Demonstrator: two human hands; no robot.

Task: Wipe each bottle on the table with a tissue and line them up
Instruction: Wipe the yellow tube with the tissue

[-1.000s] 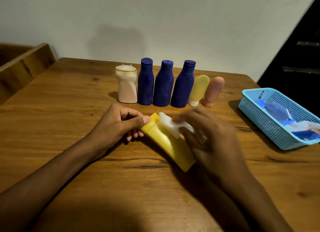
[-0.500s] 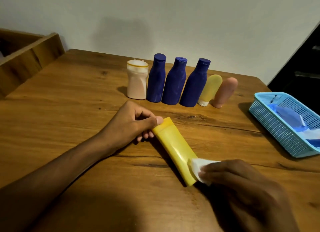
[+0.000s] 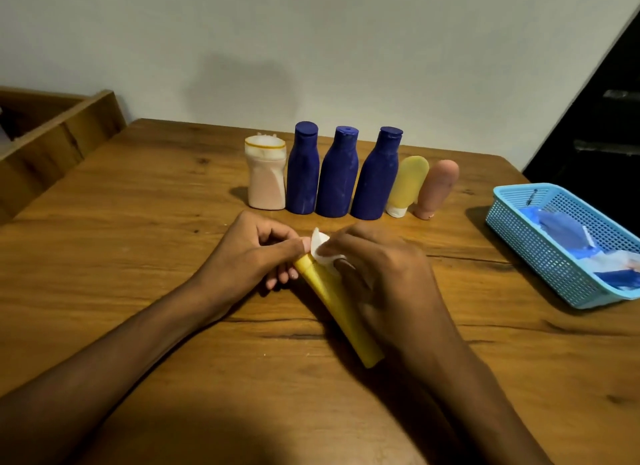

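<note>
Left hand (image 3: 254,256) pinches the yellow tube (image 3: 337,310) by its far end — right hand (image 3: 377,274) apparently grips the tissue (image 3: 320,248) just beyond its fingertips.

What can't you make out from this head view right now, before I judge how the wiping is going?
- Yellow plastic tube, head view: its right side is covered by the right hand.
- White tissue: mostly hidden under that hand's fingers.
- Tube's far tip: hidden by the left hand pinching it.
- Blue mesh basket: cut off by the right edge; its blue and white contents are unidentifiable.
- Lined-up bottles: labels too small to read.
</note>
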